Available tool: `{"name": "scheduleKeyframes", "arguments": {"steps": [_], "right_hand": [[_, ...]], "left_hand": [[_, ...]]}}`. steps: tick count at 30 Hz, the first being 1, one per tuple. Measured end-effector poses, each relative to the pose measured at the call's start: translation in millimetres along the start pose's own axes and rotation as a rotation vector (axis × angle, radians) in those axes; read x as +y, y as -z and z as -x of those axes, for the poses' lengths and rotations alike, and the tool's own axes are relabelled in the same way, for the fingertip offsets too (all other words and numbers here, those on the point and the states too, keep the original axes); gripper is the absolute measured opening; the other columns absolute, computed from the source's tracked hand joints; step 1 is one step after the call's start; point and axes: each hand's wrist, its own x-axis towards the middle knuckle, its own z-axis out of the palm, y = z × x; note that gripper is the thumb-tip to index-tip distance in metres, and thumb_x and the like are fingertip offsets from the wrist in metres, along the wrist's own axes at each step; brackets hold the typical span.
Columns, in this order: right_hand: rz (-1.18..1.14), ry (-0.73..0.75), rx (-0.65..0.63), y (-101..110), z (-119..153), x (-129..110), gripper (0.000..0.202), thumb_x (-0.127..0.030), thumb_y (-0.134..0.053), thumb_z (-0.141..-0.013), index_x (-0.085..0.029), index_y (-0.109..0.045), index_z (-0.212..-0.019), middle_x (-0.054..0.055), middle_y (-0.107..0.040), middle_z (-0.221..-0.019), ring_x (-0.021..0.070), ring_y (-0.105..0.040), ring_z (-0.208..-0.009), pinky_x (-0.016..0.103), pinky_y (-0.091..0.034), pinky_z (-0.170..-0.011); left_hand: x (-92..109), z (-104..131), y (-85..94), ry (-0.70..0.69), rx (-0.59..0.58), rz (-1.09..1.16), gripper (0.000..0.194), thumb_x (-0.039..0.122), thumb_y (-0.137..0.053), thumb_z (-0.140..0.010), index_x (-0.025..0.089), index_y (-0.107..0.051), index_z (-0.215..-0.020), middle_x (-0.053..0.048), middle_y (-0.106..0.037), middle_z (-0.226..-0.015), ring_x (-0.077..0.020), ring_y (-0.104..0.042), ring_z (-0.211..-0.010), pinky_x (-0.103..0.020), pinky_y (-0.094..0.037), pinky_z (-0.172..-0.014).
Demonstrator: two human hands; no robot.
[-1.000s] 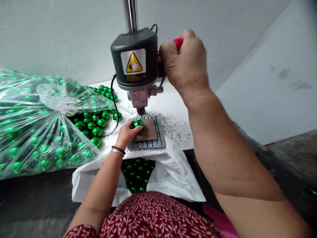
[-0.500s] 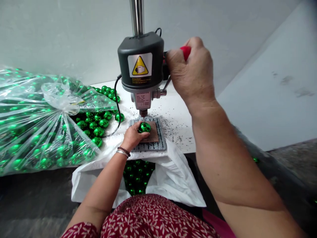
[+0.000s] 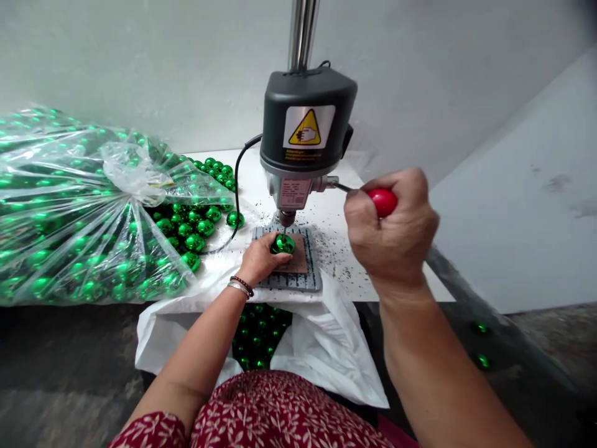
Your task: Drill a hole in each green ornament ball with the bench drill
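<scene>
My left hand grips a shiny green ball between thumb and fingers. The ball rests on a brown square pad on the grey base plate of a drill press. The drill bit comes down to the top of the ball; whether it has entered the ball cannot be made out. To the right of the press, my right hand is closed round the red knob of its lever.
A clear plastic bag of green balls lies at the left, with loose green balls beside it. Dark shavings litter the white table. An open white sack with green balls hangs at the front edge. A black cable loops beside the press.
My right hand has come down with the lever and red knob from beside the motor housing. The camera view has shifted slightly. My left hand still holds the ball under the drill.
</scene>
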Motion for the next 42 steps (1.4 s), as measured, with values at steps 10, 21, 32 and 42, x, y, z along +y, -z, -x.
{"name": "scheduleKeyframes", "arguments": {"steps": [10,21,32,42], "right_hand": [[-0.058,0.121,0.241,-25,32,19,0.019,-0.040,-0.054,-0.090,-0.022,-0.052,-0.086,-0.001,-0.057,-0.070,0.0093,-0.052,-0.061,0.025,-0.046,-0.061],[-0.117,0.108,0.269,-34,43,29,0.022,-0.043,-0.055,-0.090,-0.021,-0.054,-0.087,0.001,-0.060,-0.075,0.0096,-0.055,-0.064,0.024,-0.047,-0.062],[-0.149,0.041,0.220,-27,-4,4,0.023,-0.043,-0.049,-0.090,-0.020,-0.047,-0.084,0.000,-0.051,-0.073,0.0085,-0.045,-0.064,0.024,-0.043,-0.061],[-0.129,-0.172,0.026,-18,-47,-23,0.016,-0.025,-0.055,-0.089,-0.018,-0.042,-0.083,-0.005,-0.046,-0.072,0.0055,-0.038,-0.067,0.025,-0.041,-0.071]], "left_hand": [[5,4,2.4,0.000,0.001,0.006,0.059,0.036,-0.082,-0.077,0.023,-0.068,-0.133,-0.008,-0.074,-0.127,-0.0277,-0.068,-0.117,-0.036,-0.050,-0.104],[6,6,3.7,0.004,0.000,0.014,0.055,0.037,-0.081,-0.077,0.025,-0.069,-0.129,-0.005,-0.077,-0.118,-0.0260,-0.070,-0.109,-0.033,-0.053,-0.096],[7,7,-0.3,0.015,0.044,0.023,0.053,0.033,-0.081,-0.074,0.023,-0.070,-0.125,-0.004,-0.076,-0.105,-0.0239,-0.070,-0.099,-0.032,-0.053,-0.088],[1,54,42.9,-0.150,-0.116,0.132,0.053,0.029,-0.083,-0.070,0.023,-0.071,-0.121,-0.007,-0.076,-0.120,-0.0249,-0.068,-0.111,-0.037,-0.051,-0.101]]}}
